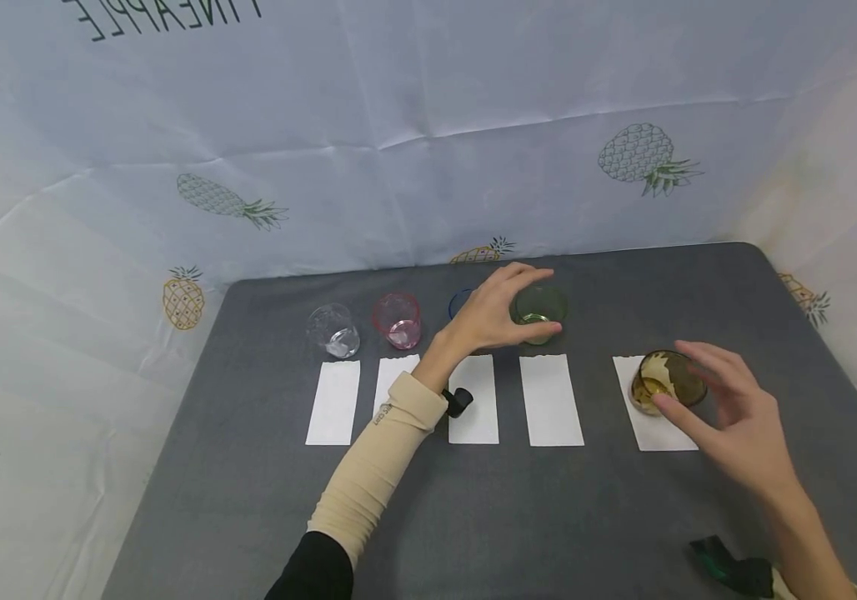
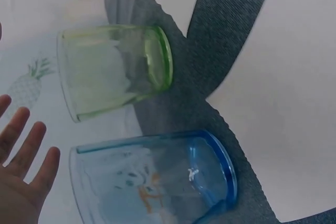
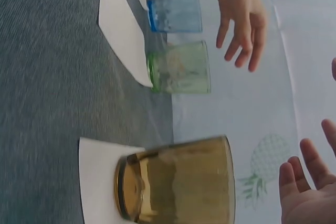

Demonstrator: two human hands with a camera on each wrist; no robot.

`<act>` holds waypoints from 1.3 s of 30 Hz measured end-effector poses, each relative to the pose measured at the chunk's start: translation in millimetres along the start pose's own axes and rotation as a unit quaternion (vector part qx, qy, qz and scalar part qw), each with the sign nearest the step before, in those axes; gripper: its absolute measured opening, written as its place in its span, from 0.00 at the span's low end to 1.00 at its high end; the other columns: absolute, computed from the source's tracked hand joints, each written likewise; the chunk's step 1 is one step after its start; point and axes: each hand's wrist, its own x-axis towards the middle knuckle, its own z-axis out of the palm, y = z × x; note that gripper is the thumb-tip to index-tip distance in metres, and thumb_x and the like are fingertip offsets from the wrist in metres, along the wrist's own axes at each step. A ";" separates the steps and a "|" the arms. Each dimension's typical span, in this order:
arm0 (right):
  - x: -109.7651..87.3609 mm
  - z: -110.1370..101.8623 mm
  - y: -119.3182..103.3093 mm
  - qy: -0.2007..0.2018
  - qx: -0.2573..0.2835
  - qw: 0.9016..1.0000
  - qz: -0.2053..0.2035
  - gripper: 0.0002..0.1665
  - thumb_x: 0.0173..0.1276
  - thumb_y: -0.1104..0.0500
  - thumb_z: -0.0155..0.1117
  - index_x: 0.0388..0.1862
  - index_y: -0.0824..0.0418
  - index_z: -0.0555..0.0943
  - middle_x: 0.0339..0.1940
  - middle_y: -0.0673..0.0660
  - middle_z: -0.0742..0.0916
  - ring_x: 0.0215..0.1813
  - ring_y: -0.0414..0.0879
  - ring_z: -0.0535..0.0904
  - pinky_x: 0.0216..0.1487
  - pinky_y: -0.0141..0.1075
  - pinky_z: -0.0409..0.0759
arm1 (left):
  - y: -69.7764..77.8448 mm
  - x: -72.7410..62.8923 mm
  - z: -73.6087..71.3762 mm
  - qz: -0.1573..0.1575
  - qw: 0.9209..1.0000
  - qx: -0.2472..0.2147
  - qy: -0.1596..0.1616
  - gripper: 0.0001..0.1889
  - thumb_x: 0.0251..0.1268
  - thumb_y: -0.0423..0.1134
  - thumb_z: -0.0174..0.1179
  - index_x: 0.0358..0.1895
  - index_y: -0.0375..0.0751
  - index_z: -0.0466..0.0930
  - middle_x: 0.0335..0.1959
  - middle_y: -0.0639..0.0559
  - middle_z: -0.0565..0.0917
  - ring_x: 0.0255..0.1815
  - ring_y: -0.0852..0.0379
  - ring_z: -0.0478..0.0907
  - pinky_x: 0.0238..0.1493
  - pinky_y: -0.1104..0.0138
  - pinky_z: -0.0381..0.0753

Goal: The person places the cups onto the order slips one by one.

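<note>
Beige sleeve [image 1: 376, 471]; left hand [image 1: 498, 310], right hand [image 1: 742, 419] apart, fingers spread; amber glass tumbler [image 3: 184, 182], right hand's 10 o'clock, axis vertical, mouth up.

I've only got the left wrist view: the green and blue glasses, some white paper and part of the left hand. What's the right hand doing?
Observer: The right hand is beside an amber glass; the right wrist view shows a gap between the two.
Operator: What does that glass stand on?
Observer: A white paper sheet, the farthest right of the five in the head view.
Operator: Any more glasses past the two in my picture, on the far side from that one?
Observer: Yes, a pink glass and a clear glass stand farther left in the head view.
</note>
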 end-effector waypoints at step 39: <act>-3.6 65.4 51.6 -0.113 -0.204 0.969 0.081 0.44 0.53 0.61 0.83 0.70 0.59 0.77 0.70 0.59 0.79 0.70 0.23 0.64 0.63 0.25 0.66 | -27.6 3.3 20.0 -0.039 0.998 0.038 -0.030 0.44 0.58 0.60 0.72 0.75 0.45 0.69 0.72 0.45 0.71 0.73 0.47 0.70 0.73 0.49 0.72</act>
